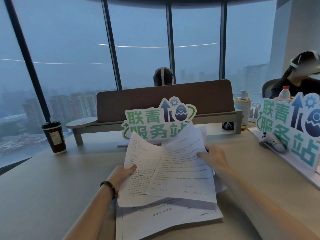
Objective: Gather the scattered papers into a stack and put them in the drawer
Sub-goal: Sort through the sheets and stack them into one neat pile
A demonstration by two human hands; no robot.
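Two bare hands are seen from above, each gripping printed white paper sheets over a pale wooden table (43, 187). The left hand (121, 175), with a dark beaded bracelet (109, 187) at its wrist, is clamped on the left edge of a curling printed sheet (138, 163), thumb on top and the other fingers hidden beneath. The right hand (214, 158) is clamped on the right edge of a second bundle of printed sheets (181, 170), thumb pressed on the top page and the remaining fingers curled behind. The two bundles overlap between the hands and are lifted off the surface. Directly beneath the fingers, more white printed pages (169, 217) lie flat on the table in a loose, uneven pile. Just beyond the fingers, a white-and-green cut-out sign with Chinese characters (155, 122) is stood upright, backed by a brown desk divider (164, 99) on a grey shelf. Far to the left of the left hand, a dark red paper cup with a black lid (54, 137) is placed. To the right of the right hand, a second matching sign (290, 129) and a white game controller (271, 141) are seen. Tall windows (138, 40) showing grey city buildings fill the background.
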